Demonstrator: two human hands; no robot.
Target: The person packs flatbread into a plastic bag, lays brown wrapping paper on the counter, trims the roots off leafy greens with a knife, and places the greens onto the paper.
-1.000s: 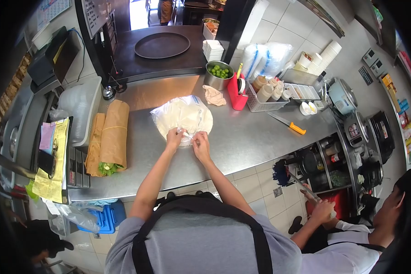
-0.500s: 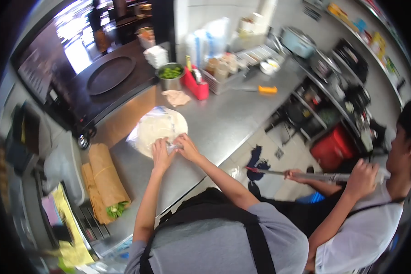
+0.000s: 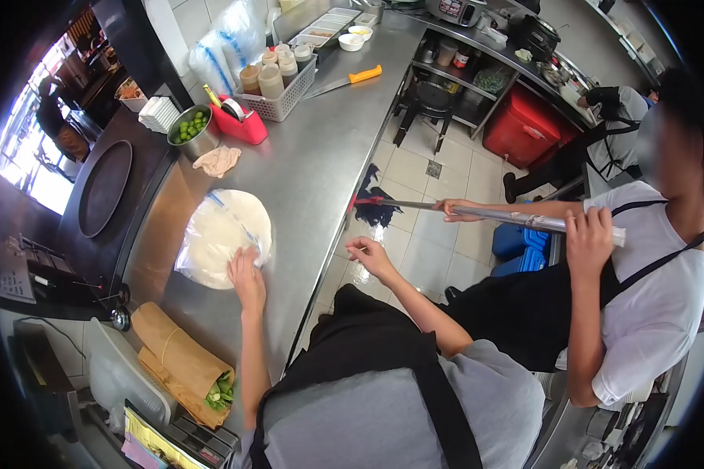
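Observation:
A clear plastic bag [image 3: 198,238] with blue print lies on the steel counter, with a stack of round, pale flatbreads [image 3: 246,209] in it. My left hand [image 3: 247,281] is at the bag's near edge, its fingers bent onto the plastic and closed on it. Off to the right, beyond the counter's edge, my right hand [image 3: 371,256] hangs in the air over the floor. Its fingers are loosely bent and apart, and I see nothing in them. Behind the bag, a crumpled beige cloth [image 3: 217,162] lies on the counter.
A pot of green limes [image 3: 192,131], a red holder [image 3: 241,125], a basket of bottles [image 3: 278,98] and a yellow-handled knife [image 3: 352,78] line the counter [image 3: 321,148]. Paper-wrapped greens [image 3: 181,352] lie at left. At right, a co-worker [image 3: 641,289] holds a mop [image 3: 508,216].
My right hand has left the bag and moved right, past the counter's edge. My left hand stays at the bag. The view has turned to the right.

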